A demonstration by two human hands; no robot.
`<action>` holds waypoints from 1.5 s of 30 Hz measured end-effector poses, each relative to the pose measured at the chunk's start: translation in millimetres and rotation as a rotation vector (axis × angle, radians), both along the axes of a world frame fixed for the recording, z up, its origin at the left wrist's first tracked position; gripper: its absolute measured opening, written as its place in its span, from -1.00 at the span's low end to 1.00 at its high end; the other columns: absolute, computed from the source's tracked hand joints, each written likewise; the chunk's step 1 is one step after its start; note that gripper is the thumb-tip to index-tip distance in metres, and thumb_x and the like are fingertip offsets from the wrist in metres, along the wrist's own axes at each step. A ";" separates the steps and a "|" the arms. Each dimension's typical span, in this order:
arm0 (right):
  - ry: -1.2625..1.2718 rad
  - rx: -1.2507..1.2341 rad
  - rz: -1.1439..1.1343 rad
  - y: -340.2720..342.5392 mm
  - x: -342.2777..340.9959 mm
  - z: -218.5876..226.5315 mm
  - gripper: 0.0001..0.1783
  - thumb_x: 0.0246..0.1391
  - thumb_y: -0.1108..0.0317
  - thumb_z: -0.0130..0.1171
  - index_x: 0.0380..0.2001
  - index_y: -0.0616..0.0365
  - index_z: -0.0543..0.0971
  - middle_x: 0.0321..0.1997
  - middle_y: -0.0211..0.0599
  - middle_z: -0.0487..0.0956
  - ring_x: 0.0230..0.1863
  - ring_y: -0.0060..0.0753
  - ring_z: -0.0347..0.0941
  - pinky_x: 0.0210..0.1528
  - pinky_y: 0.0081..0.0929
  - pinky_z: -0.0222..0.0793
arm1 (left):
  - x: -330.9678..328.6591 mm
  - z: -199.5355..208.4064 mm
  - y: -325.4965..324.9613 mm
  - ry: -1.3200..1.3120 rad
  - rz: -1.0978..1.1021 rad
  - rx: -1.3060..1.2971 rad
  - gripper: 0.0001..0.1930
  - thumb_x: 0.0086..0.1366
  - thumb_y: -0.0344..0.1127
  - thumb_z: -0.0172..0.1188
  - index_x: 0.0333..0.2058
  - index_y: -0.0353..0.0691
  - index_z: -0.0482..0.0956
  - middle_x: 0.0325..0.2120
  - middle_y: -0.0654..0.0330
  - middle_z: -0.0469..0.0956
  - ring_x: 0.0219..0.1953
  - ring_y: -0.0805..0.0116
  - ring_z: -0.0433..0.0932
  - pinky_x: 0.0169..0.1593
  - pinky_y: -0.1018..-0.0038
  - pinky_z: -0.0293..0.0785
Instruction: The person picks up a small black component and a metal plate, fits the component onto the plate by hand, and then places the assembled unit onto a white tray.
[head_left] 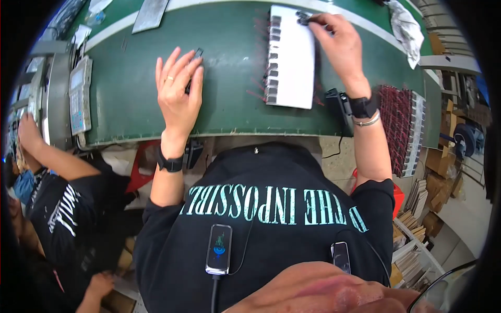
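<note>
A white board (295, 62) lies on the green tabletop, with a row of small dark square parts (273, 67) along its left edge and thin red and black wires sticking out past it. My right hand (342, 47) is over the board's far right corner, its thumb and fingers closed on a small black clip-like part (302, 19). To the left, my left hand (180, 94) hovers low over the tabletop with its fingers stretched and slightly apart. Small black pieces (199, 52) show by its index fingertip and beside the thumb; whether they are held I cannot tell.
A bundle of red and black wires (394, 125) hangs at the table's right edge. A keypad device (80, 96) stands at the left edge, a metal plate (150, 14) at the far left and a white cloth (406, 31) at the far right. A co-worker (68, 203) sits on my left.
</note>
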State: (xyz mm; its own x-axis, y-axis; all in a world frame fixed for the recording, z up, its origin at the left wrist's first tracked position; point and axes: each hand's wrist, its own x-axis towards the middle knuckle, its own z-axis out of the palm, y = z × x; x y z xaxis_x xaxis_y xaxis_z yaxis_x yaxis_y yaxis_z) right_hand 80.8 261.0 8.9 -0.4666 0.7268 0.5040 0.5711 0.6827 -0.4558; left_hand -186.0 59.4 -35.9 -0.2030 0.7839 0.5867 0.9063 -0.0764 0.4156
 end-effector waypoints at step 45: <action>-0.503 -0.186 0.376 12.7 -88.3 61.0 -0.80 -0.03 0.48 0.17 -0.28 0.29 0.57 -0.31 0.08 0.60 -0.19 0.13 0.55 -0.14 -0.12 0.46 | 2.1 18.5 10.5 0.146 -0.098 -0.216 -0.80 0.10 -0.33 0.38 -0.28 -0.21 0.65 -0.28 0.21 0.59 -0.06 0.18 0.50 0.10 0.25 0.41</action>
State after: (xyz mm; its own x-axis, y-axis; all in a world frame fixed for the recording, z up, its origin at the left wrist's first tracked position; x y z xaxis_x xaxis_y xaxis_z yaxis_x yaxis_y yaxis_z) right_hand -7.5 273.7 69.9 -0.8521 0.5219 0.0397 0.4829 0.8132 -0.3249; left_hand -183.9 69.9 -17.4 -0.0453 0.9058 0.4212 0.9506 -0.0905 0.2969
